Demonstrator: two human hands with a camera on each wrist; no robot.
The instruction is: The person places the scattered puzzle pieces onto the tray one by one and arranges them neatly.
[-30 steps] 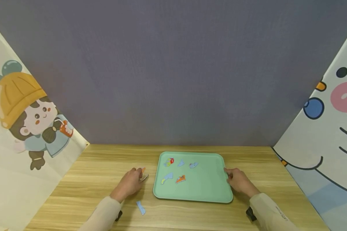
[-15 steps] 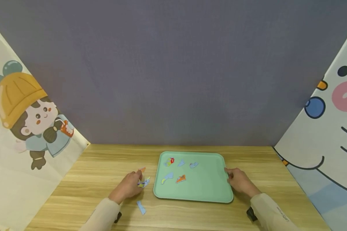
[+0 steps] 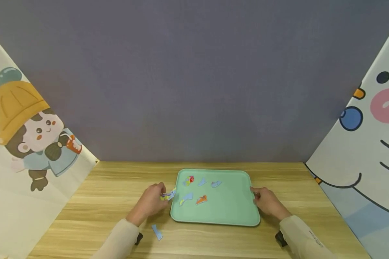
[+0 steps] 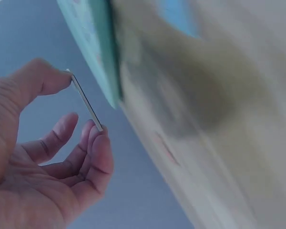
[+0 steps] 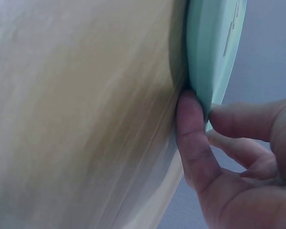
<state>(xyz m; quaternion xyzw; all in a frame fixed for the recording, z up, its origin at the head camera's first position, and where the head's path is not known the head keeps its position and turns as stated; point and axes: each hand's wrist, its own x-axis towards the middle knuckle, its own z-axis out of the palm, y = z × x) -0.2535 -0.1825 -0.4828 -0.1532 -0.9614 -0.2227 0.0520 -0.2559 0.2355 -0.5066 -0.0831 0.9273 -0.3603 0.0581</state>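
Left hand (image 3: 150, 201) is pinching a flat puzzle piece (image 3: 168, 195) between thumb and fingertips, now carrying it from the table to the green tray's (image 3: 243, 219) left rim. Right hand (image 3: 268, 203) is still gripping the tray's right rim, steadying it.

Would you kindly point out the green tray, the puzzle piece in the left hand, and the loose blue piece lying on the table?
green tray (image 3: 233, 212): head view, bare floor near its front right.
puzzle piece (image 3: 168, 195): head view, its middle, pinched by the left hand.
loose blue piece (image 3: 157, 232): head view, its centre, on the table.
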